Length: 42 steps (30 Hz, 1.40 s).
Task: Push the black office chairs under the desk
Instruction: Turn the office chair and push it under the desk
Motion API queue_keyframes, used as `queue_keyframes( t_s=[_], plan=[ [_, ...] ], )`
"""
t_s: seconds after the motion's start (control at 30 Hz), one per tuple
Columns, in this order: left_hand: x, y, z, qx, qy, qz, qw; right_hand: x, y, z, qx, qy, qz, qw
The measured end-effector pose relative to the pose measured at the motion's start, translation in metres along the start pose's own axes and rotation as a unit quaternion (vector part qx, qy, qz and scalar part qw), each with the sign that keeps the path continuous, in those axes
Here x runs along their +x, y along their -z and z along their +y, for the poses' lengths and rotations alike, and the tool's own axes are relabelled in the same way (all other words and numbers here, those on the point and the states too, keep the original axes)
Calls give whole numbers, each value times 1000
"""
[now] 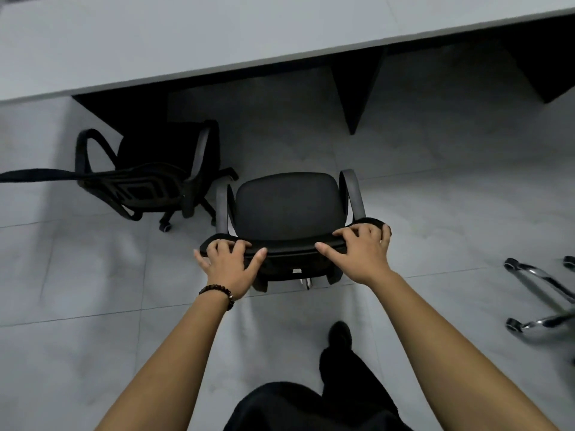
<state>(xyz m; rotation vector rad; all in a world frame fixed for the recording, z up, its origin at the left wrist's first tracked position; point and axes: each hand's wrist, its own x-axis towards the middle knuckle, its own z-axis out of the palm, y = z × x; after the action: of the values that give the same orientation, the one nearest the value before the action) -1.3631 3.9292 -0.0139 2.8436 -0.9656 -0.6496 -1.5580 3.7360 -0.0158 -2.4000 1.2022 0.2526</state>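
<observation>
A black office chair [287, 206] with grey armrests stands on the tiled floor in front of me, its seat facing the desk [217, 38]. My left hand [228, 265] grips the left end of its backrest top. My right hand [362, 253] grips the right end. The chair's front sits a little short of the desk's edge. A second black office chair [149, 178] stands to the left, its seat partly in the shadow under the desk, its back turned toward me.
Dark panels [357, 88] hang beneath the grey desk top. A chrome wheeled chair base [541, 293] lies at the right edge. My dark trouser leg and shoe [340, 334] step forward below the chair. A black strap [34, 175] crosses in from the left.
</observation>
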Motion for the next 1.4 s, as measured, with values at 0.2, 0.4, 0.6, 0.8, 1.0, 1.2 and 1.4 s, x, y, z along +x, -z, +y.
queue_keyframes(
  t_s=[0.2, 0.4, 0.6, 0.8, 1.0, 1.2, 1.4],
  plan=[
    [78, 25, 37, 10, 19, -24, 999, 88, 37, 6, -15, 11, -17, 1000],
    [167, 56, 62, 37, 5, -18, 999, 177, 66, -3, -14, 9, -4, 1000],
    [268, 95, 88, 36, -10, -32, 999, 277, 98, -18, -14, -12, 13, 1000],
    [346, 121, 105, 52, -20, -36, 998, 348, 118, -32, -16, -30, 23, 999],
    [387, 130, 130, 45, -5, -20, 999, 402, 139, -24, -18, -11, 17, 1000],
    [390, 126, 160, 33, 21, -23, 999, 422, 158, -2, -31, 8, -9, 999],
    [371, 113, 180, 25, 29, -24, 999, 410, 166, 23, -31, 23, -13, 999]
  ],
)
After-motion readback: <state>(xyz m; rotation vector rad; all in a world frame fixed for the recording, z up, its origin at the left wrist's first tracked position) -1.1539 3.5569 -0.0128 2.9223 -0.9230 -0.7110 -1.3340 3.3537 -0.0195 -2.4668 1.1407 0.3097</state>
